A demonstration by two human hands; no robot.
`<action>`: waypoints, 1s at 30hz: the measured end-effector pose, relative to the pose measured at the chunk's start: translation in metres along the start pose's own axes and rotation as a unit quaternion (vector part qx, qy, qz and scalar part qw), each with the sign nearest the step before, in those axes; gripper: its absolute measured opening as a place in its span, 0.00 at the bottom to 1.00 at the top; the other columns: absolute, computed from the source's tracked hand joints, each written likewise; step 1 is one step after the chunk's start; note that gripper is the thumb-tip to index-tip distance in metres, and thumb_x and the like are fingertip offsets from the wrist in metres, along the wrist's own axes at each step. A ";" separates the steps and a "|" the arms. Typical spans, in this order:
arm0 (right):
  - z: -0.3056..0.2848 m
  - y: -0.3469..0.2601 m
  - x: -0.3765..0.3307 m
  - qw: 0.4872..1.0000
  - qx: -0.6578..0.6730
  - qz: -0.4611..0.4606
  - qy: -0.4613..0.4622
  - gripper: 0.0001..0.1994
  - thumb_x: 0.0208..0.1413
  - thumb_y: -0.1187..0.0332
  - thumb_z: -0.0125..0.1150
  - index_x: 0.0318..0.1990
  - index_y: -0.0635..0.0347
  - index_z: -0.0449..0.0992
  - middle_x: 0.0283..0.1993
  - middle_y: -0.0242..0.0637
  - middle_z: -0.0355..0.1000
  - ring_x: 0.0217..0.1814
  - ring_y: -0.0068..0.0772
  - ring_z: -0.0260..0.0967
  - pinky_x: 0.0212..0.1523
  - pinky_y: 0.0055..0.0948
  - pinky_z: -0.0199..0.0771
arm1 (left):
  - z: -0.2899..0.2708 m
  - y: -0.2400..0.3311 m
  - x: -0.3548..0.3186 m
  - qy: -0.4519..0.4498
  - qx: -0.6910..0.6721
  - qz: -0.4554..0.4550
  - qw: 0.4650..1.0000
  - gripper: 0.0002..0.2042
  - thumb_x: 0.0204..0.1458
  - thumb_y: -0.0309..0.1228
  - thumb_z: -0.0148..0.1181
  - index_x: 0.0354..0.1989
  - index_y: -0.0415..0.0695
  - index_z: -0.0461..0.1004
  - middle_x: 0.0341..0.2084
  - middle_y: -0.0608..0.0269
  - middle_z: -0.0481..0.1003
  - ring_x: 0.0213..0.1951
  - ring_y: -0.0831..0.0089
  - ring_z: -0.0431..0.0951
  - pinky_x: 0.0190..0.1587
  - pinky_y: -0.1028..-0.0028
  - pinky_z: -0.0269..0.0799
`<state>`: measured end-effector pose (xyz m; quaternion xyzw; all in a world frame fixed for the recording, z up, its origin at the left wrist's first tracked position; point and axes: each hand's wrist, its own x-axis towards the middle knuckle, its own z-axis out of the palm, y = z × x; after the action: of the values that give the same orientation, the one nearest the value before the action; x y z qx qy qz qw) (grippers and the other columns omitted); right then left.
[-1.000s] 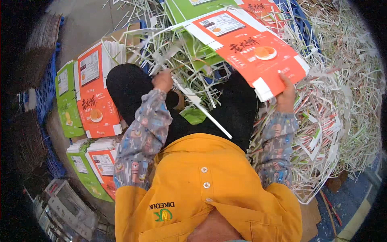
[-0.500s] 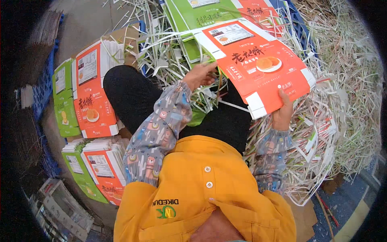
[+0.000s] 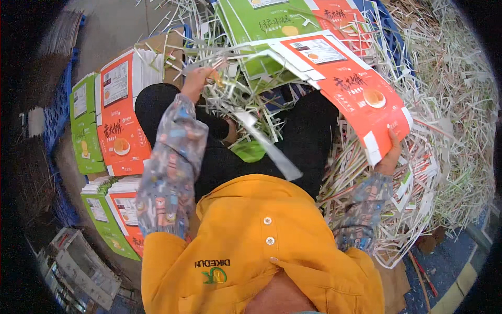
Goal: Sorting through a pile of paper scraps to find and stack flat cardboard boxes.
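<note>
**Trim strips pulled from a flat carton blank: left hand raised since the last frames**

The orange carton blank (image 3: 349,89) is held flat over the lap, above the dark trousers (image 3: 314,131). It is gripped at its near right edge by the right hand (image 3: 388,157), fingers closed around the border; that hold is unchanged from the frames before. The left hand (image 3: 196,81) has been lifted up and away to the left; half a second earlier it was at the blank's left edge, and a second ago lower still, near the knee. It is now clenched on a bundle of white waste strips (image 3: 230,57), which are stretched between the hand and the blank's far left corner. A long white strip (image 3: 269,149) is seen blurred across the lap, apparently loose and dropping. It is judged from this that the trim is being torn off the blank, and that the left side is nearly stripped.

Surroundings: a stack of finished orange and green blanks (image 3: 112,123) is laid on the floor to the left, with a second stack (image 3: 112,209) nearer the body. More unstripped sheets, a green sheet (image 3: 266,21) on top, are piled ahead. A deep heap of shredded trim (image 3: 449,131) is banked along the right.

Obstructions: tangled strips between the knees lie in the left hand's path and may snag on the blank.
</note>
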<state>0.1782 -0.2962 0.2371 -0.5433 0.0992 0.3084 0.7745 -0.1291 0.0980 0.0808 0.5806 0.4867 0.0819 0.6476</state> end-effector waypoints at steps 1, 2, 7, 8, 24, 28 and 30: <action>-0.002 -0.004 0.001 1.000 -0.008 -0.004 0.023 0.20 0.46 0.72 0.52 0.48 0.70 0.59 0.45 0.43 0.65 0.44 0.37 0.66 0.46 0.33 0.68 | -0.006 0.007 0.005 0.033 0.210 0.037 0.977 0.14 0.39 0.37 0.57 0.30 0.40 0.73 0.24 0.57 0.72 0.30 0.64 0.73 0.32 0.66 0.68; -0.004 -0.002 0.002 1.000 -0.009 -0.004 0.022 0.20 0.46 0.72 0.52 0.48 0.70 0.59 0.45 0.43 0.65 0.44 0.37 0.66 0.46 0.33 0.68 | -0.006 0.008 0.007 0.034 0.209 0.036 0.977 0.14 0.39 0.37 0.57 0.30 0.40 0.73 0.24 0.57 0.72 0.30 0.64 0.73 0.32 0.66 0.68; -0.012 0.003 -0.004 0.994 -0.077 -0.080 -0.008 0.21 0.46 0.72 0.52 0.49 0.69 0.59 0.46 0.43 0.64 0.46 0.37 0.65 0.46 0.33 0.68 | 0.033 0.099 -0.014 0.189 0.386 0.359 0.828 0.20 0.39 0.36 0.58 0.38 0.36 0.68 0.32 0.52 0.70 0.37 0.62 0.70 0.42 0.70 0.65; -0.004 0.002 -0.008 0.994 -0.078 -0.078 -0.012 0.21 0.46 0.72 0.52 0.49 0.69 0.59 0.46 0.43 0.64 0.46 0.37 0.65 0.46 0.33 0.68 | 0.044 0.110 -0.014 0.164 0.267 0.390 0.866 0.21 0.38 0.37 0.59 0.39 0.36 0.68 0.33 0.53 0.70 0.38 0.63 0.70 0.42 0.71 0.64; 0.055 -0.051 -0.103 0.992 -0.017 -0.063 -0.105 0.28 0.47 0.64 0.47 0.56 0.63 0.51 0.52 0.46 0.58 0.51 0.43 0.60 0.52 0.44 0.59 | 0.186 -0.005 -0.012 0.033 0.467 0.230 0.854 0.52 0.25 0.37 0.67 0.59 0.41 0.36 0.57 0.45 0.46 0.53 0.55 0.59 0.48 0.54 0.55; 0.048 -0.076 -0.122 0.978 -0.033 -0.045 -0.200 0.28 0.47 0.60 0.45 0.56 0.61 0.50 0.56 0.46 0.55 0.54 0.44 0.57 0.53 0.46 0.57 | 0.178 -0.011 0.008 0.018 0.514 0.230 0.827 0.17 0.36 0.30 0.53 0.39 0.46 0.67 0.27 0.50 0.72 0.25 0.61 0.74 0.24 0.62 0.66; 0.047 -0.097 -0.135 0.979 -0.084 -0.053 -0.178 0.29 0.47 0.59 0.46 0.57 0.59 0.50 0.56 0.44 0.55 0.54 0.43 0.57 0.52 0.46 0.58 | 0.149 -0.012 0.033 0.143 0.488 0.394 0.766 0.05 0.42 0.30 0.47 0.24 0.46 0.69 0.15 0.55 0.70 0.21 0.60 0.73 0.21 0.61 0.65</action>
<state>0.1203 -0.3247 0.3972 -0.5474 -0.0960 0.3657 0.7466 -0.0092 0.0163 0.0310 0.9405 0.2768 0.1630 0.1105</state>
